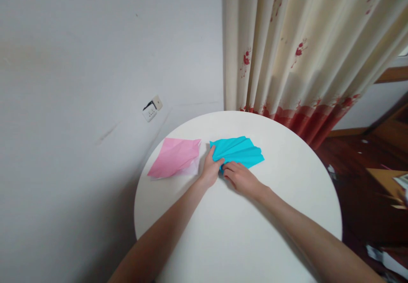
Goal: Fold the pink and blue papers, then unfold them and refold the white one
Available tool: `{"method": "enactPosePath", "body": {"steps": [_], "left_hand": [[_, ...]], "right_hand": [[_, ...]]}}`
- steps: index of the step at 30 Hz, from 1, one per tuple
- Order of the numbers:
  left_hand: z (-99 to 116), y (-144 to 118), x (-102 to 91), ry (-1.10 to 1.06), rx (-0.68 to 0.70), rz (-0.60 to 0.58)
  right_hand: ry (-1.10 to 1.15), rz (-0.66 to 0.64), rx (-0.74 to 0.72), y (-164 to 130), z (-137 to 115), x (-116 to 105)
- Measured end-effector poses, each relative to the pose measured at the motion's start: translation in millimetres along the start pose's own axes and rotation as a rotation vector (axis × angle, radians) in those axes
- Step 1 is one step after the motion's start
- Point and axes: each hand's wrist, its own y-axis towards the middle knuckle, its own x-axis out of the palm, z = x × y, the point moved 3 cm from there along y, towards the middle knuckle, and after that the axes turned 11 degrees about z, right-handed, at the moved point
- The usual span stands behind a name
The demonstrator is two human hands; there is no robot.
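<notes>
A sheet of bright blue paper (239, 150), creased in fan-like folds, lies over the white round table in front of me. My left hand (211, 166) grips its left edge, thumb on top and the other fingers partly hidden. At the lower left edge of the same sheet, my right hand (240, 177) has its fingers curled in and pinching the paper close to my left thumb. Left of my hands rests a pink sheet of paper (177, 157), slightly wrinkled, with a whitish sheet (190, 169) showing under its lower right part.
The white round table (245, 232) stands against a pale wall (79, 62) with a socket (149, 112). Behind it hangs a cream curtain (264, 41) with red flowers and a red hem. On the dark floor at right lie cardboard (382, 183) and scraps.
</notes>
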Motion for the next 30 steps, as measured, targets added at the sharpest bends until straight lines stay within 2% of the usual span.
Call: {"method": "enactPosePath", "body": {"steps": [3,5,7,9,12,15,17,20,22,24,27,30], "left_hand": [[2.7,-3.5,1.6,-0.013,-0.023,-0.143],[6.5,-8.0,4.0,-0.025,-0.041,-0.304],[10.1,-13.7,6.2,-0.007,-0.071,-0.483],[13.8,-19.0,7.3,0.034,-0.074,-0.635],[20.0,-24.5,7.9,0.101,-0.013,-0.814],[24.0,-29.1,8.6,0.153,-0.022,-0.953],[26.2,-31.6,9.2,0.159,-0.065,-1.002],[28.0,-31.1,8.5,0.132,-0.14,-0.985],[25.3,-25.8,5.0,0.162,-0.208,-0.914],[21.2,-16.2,-0.6,0.239,-0.231,-0.807],[18.4,1.4,-8.9,0.307,-0.152,-0.6],[18.4,14.5,-13.7,0.229,-0.066,-0.35]], "right_hand": [[0.14,0.117,0.102,2.0,7.5,-7.4],[0.125,0.28,0.227,1.9,19.4,-19.9],[0.048,0.366,0.317,-1.0,31.8,-28.6],[-0.006,0.324,0.345,-5.3,42.7,-27.9],[0.028,0.24,0.413,-13.6,59.9,-17.7],[0.127,0.297,0.642,-21.1,81.4,-13.7],[0.25,0.271,0.767,-23.4,93.3,-14.6],[0.43,0.241,0.829,-22.9,102.7,-21.9],[0.454,0.341,0.849,-22.6,106.4,-31.0],[0.422,0.456,0.857,-22.9,108.9,-39.5],[0.405,0.551,0.859,-23.3,111.7,-46.7],[0.449,0.617,0.888,-23.2,112.7,-49.4]]}}
